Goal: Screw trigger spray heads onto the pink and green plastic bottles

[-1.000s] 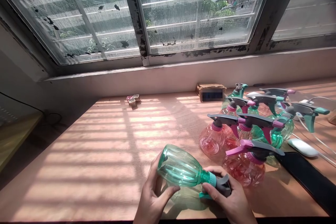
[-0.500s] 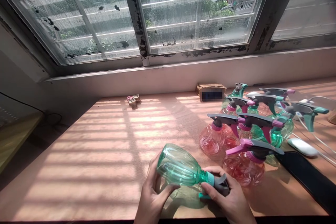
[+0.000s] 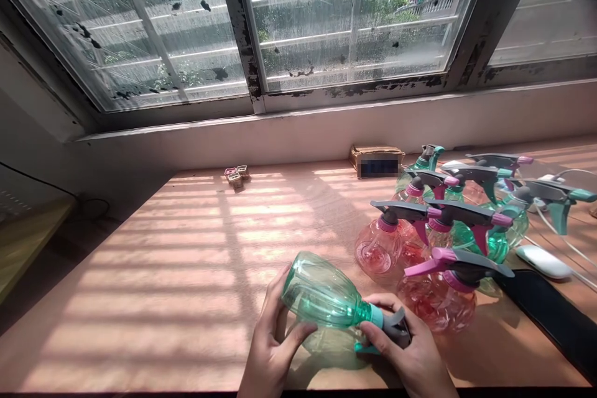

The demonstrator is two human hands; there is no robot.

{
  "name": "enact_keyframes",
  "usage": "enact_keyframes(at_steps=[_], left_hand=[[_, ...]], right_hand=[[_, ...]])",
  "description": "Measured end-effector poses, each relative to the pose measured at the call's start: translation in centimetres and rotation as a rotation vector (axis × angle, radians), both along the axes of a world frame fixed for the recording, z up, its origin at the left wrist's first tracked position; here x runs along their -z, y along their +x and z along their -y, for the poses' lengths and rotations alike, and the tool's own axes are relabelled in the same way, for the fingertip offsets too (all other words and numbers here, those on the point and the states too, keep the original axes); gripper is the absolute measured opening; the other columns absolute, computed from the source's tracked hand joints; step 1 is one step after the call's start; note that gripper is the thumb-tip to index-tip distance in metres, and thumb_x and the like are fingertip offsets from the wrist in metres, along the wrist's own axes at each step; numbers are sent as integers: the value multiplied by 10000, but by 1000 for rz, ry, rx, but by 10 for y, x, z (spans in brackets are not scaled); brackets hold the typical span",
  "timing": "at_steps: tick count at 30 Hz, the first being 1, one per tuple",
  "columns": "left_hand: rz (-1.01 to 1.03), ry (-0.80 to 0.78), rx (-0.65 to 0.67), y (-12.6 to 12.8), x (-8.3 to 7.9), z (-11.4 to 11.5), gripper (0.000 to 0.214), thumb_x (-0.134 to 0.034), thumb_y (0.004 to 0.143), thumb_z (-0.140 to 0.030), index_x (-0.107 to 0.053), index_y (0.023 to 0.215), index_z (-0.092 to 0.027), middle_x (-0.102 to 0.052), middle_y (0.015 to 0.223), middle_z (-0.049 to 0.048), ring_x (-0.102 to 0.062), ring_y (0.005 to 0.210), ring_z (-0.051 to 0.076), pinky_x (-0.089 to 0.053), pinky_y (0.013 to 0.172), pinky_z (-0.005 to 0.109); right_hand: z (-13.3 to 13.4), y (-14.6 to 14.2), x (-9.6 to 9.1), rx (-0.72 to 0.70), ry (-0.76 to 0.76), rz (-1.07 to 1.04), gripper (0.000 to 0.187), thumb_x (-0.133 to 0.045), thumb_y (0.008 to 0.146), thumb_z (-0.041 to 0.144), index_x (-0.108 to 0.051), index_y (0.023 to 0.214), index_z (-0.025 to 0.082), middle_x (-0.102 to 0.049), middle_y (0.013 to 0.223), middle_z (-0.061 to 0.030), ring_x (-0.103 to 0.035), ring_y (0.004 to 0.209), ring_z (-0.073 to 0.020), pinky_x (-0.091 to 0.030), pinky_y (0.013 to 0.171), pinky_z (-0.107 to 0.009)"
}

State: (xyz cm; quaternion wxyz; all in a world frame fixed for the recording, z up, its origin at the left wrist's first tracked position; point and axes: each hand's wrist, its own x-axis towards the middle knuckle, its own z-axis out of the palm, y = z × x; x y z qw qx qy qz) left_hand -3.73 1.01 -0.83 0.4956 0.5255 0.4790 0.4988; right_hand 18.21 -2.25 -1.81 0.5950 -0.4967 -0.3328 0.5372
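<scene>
I hold a clear green spray bottle (image 3: 319,294) on its side above the near edge of the wooden table (image 3: 186,261). My left hand (image 3: 273,351) wraps round the bottle's body, thumb across its underside. My right hand (image 3: 410,360) grips the grey and teal spray head (image 3: 392,329) at the bottle's neck. The bottle's base points away to the upper left.
A cluster of several pink and green spray bottles (image 3: 443,230) stands just right of my hands. A white mouse (image 3: 543,261), cables and a dark flat pad (image 3: 555,317) lie at the far right. A small cardboard box (image 3: 377,160) and small cubes (image 3: 236,175) sit near the window wall.
The bottle's base has tilted slightly and the view has shifted a little; both hands keep the same hold.
</scene>
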Motion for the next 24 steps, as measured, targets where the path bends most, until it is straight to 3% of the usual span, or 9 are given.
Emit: enact_keyframes(at_steps=[3,7,11,17,24], left_hand=[[-14,-22,21,1,-4,2,728,-858,862,-397,-576,1532,-352,-647,1533,72,-565,1451,355,-426,1236,445],[70,-38,-7,5,-6,6,798,-904,801,-421,-574,1523,-335,-678,1500,69,-582,1435,350,-469,1201,419],[56,-27,-60,5,-1,4,775,-853,854,-469,-539,1543,-307,-692,1477,91,-605,1403,350,-475,1189,440],[11,-19,47,1,1,1,708,-842,881,-405,-562,1529,-340,-619,1562,77,-536,1476,350,-423,1235,437],[187,-29,-41,9,-8,11,801,-949,738,-454,-611,1453,-330,-621,1552,91,-549,1459,394,-461,1208,453]], right_hand=[[0,1,2,16,21,31,367,-951,723,491,-817,939,227,-752,671,10,-687,598,-162,-595,567,-221],[2,-2,2,14,-26,-6,424,-975,670,518,-814,925,220,-776,711,-11,-704,621,-193,-643,578,-285],[3,-5,1,32,-16,17,428,-988,644,512,-826,905,213,-789,735,-24,-718,648,-200,-648,595,-283],[1,-2,1,34,-14,-3,425,-966,684,524,-814,929,211,-764,683,-8,-707,622,-194,-640,580,-284],[2,-2,-1,67,11,46,401,-983,649,476,-828,902,207,-777,701,-10,-716,607,-182,-621,585,-257]])
